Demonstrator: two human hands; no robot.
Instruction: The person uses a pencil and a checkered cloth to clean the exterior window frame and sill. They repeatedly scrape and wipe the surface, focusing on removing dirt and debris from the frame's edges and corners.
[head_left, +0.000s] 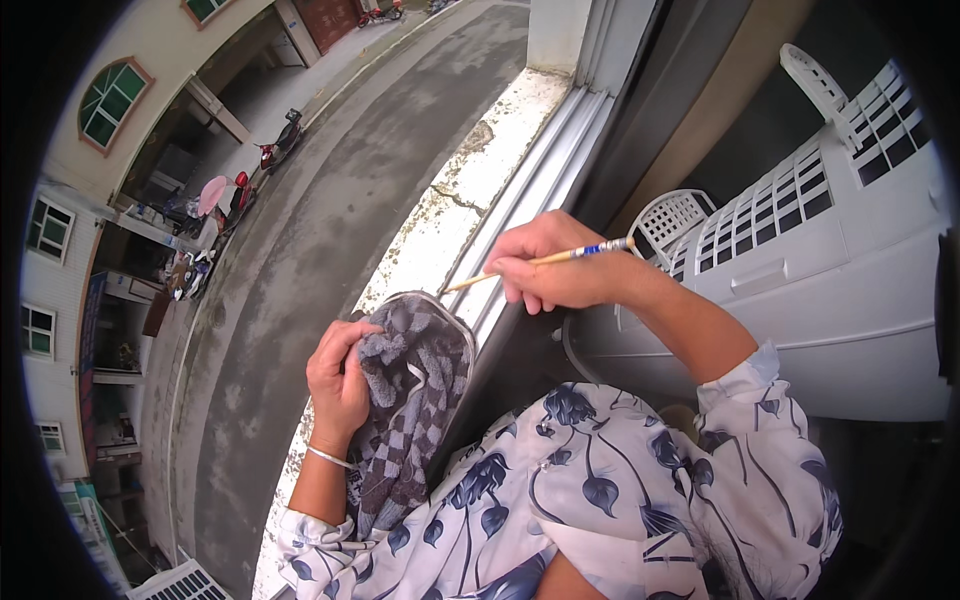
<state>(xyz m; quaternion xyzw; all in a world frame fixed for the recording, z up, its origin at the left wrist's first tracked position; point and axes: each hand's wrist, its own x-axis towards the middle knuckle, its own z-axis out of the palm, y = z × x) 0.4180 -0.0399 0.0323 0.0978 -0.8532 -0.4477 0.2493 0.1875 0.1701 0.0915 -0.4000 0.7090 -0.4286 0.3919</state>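
Note:
My right hand (559, 262) grips a thin yellow wooden stick (555, 257), maybe a chopstick, with a blue and silver band near its upper end. The stick's lower tip reaches the window track (517, 225), close to the top edge of a towel. My left hand (341, 375) holds that grey and brown checked towel (420, 382), which is bunched up over the sill and the track. A pale trim runs along the towel's edge. Part of the track is hidden under the cloth.
The worn outer ledge (480, 161), cracked and stained, drops off to a street (300, 247) far below. Parked scooters (281, 141) line its far side. Indoors on the right stand white plastic chairs (675, 217) and a large white slatted plastic object (780, 300).

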